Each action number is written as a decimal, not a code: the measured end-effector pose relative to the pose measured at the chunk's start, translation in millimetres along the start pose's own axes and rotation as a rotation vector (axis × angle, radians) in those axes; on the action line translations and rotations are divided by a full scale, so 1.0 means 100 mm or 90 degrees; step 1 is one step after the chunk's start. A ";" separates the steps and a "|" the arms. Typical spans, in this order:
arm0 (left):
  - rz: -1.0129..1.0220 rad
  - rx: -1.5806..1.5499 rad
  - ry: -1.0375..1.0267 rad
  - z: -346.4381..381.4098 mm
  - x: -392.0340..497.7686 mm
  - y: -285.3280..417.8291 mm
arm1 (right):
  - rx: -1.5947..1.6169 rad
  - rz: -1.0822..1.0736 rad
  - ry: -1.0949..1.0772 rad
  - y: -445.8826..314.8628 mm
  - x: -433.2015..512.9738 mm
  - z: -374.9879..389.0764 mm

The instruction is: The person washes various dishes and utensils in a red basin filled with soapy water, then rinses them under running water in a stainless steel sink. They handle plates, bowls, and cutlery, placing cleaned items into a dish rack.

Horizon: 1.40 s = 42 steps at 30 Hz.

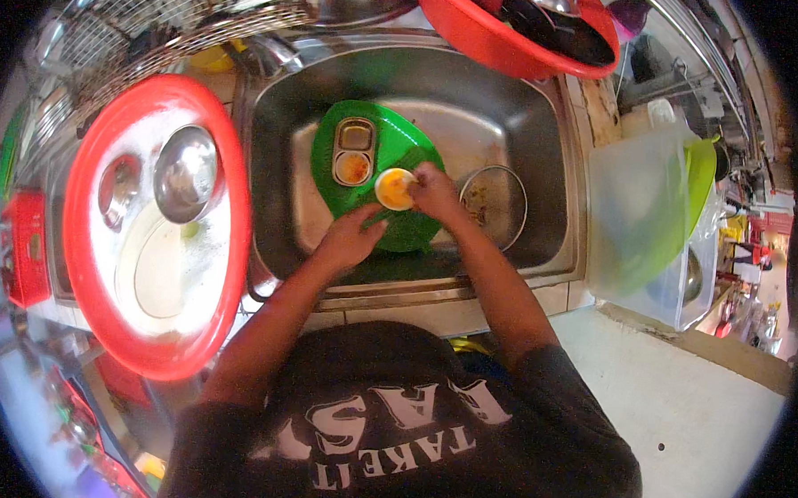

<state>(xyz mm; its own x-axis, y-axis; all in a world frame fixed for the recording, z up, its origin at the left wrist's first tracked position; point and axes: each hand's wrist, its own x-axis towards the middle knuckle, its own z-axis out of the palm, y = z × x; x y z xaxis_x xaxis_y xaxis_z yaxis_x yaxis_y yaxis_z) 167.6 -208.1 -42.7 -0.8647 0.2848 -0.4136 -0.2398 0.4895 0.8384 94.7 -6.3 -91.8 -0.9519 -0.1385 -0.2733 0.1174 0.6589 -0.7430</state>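
A small white bowl (393, 190) with orange residue inside is tilted over the sink, with the fingers of my right hand (436, 194) gripping its right rim. Just below and left of it, my left hand (354, 239) has thumb and fingers apart; whether a fingertip touches the bowl cannot be told. Under both hands a green leaf-shaped plastic tray (404, 132) lies in the steel sink (512, 100). On its left part rests a small two-compartment metal dish (354, 151), its nearer round compartment stained orange. A round strainer (525, 208) with food scraps sits right of the tray.
Left of the sink stands a red-rimmed basin (79, 235) of soapy water with metal bowls (185, 173). Another red basin (475, 32) holding dark cookware overhangs the back edge. A wire rack (175, 25) is behind left; a translucent plastic bin (631, 212) stands right.
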 end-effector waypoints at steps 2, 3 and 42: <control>0.056 0.031 0.107 -0.23 -0.44 -0.03 | 0.130 0.116 -0.077 -0.24 0.22 0.28; 0.144 0.093 0.181 -0.34 -0.67 -0.07 | 0.177 0.191 -0.109 -0.38 0.29 0.35; 0.088 0.092 0.391 -0.36 -1.28 -0.37 | -0.181 -0.184 -0.024 -0.68 1.15 0.83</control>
<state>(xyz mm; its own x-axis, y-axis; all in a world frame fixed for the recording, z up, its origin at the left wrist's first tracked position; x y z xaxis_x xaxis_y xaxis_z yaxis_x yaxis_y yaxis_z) 271.5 -292.5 -8.1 -0.9888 -0.1489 0.0100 -0.0824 0.6009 0.7951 0.9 -128.7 -123.4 -0.9226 -0.3712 -0.1049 -0.2409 0.7668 -0.5949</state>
